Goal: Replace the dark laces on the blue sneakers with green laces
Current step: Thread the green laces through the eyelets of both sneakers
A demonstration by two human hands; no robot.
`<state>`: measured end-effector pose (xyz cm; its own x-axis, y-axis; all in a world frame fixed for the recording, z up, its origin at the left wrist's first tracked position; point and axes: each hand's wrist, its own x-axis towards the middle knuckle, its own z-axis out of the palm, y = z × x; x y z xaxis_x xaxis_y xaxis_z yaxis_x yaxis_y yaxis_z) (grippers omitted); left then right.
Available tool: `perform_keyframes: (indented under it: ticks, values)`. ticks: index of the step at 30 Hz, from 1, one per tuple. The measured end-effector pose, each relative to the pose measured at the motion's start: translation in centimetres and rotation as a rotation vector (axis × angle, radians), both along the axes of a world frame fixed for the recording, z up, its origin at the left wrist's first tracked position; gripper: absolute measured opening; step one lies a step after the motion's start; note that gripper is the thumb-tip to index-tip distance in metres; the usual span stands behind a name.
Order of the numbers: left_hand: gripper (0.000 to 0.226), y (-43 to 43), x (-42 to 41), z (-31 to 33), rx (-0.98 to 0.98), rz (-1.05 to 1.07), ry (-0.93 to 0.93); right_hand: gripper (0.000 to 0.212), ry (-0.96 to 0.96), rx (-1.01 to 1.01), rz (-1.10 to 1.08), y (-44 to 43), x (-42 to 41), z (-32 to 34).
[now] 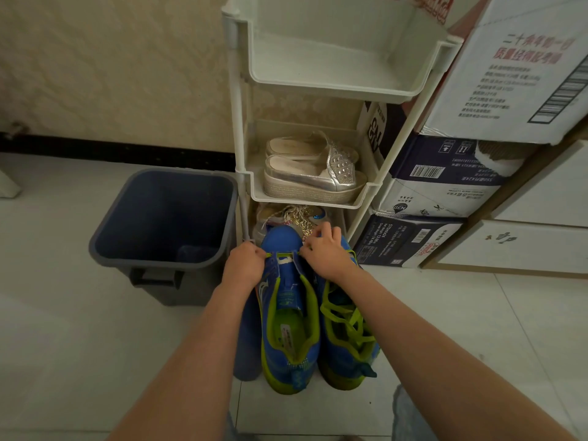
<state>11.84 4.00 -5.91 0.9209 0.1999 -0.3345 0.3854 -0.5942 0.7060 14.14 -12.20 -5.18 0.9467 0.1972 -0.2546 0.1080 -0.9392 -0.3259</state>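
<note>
Left of the shoe rack (241,128) and close against its left post, a dark bin (162,224) stands on the pale tiled floor (63,313).

In front of the rack's foot, the left hand (243,264) has its fingers curled in and pinches one end of a green lace (281,255) at the left edge of the left sneaker (288,316). This blue sneaker, with a green lining and heel, stands on the floor, and its toe points at the rack's bottom shelf. The lace runs straight across the lowest eyelets near the toe. The eyelets further back hold no lace, and the tongue lies bare.

The right hand (327,249) is on the other side of the same sneaker, just in front of the bottom shelf. Its fingers are bent and its thumb and fingertips pinch the other end of the lace, which looks taut between the two hands.

The right sneaker (342,361) stands touching the first, on its right, also toe towards the rack. A second green lace (343,316) crosses loosely through its eyelets.

On the rack's middle shelf a pair of silver shoes (315,173) lies sideways. Right of the rack, printed boxes (445,173) are stacked against it.
</note>
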Motion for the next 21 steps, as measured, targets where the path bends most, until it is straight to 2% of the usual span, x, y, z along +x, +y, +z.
perform_keyframes:
  ticks: [4,10,17,21]
  values:
    - [0.028,-0.1,0.5,-0.3,0.005,0.025,0.067,0.039,0.035,-0.023,-0.069,0.8,0.1,0.2]
    - [0.031,-0.1,0.8,-0.6,0.013,0.052,0.105,0.038,0.023,-0.044,-0.037,0.6,0.1,-0.5]
    - [0.022,-0.4,0.1,-0.3,0.004,0.098,0.026,0.039,-0.047,-0.051,0.015,0.2,-0.2,0.1]
    - [0.023,-0.6,-0.2,-0.4,-0.076,0.226,-0.024,0.039,-0.039,-0.023,0.016,0.0,-0.2,-0.1]
